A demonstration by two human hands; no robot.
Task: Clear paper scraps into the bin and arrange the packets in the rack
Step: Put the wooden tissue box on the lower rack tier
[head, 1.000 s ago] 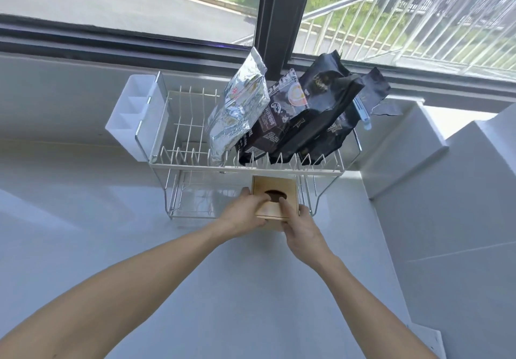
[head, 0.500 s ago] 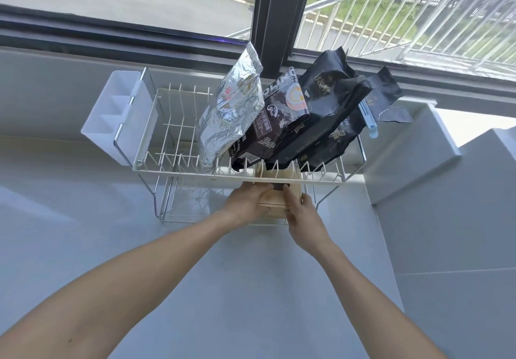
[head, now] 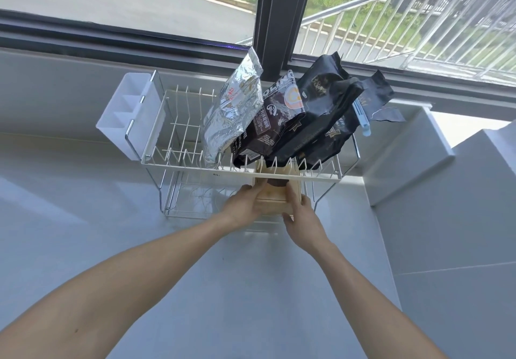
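Packets: I count four packets [head: 282, 116] leaning in the rack's [head: 279, 176] top tier, so that part looks done
Bin: the wooden bin [head: 275, 199] sits half under the top tier, on the lower level
Left hand [head: 243, 206]: I grip the bin's left side
Right hand [head: 303, 219]: I grip its right side, thumb on the top
Scraps: none visible on the counter [head: 237, 289]
Left to do: seemingly just seating the bin
Around: white caddy [head: 127, 118] hangs at the rack's left end
Obstacle: the front rail and prongs sit just above the bin

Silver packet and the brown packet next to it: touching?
Touching. Head view: the silver packet leans against and overlaps the brown packet in the rack, no gap between them.
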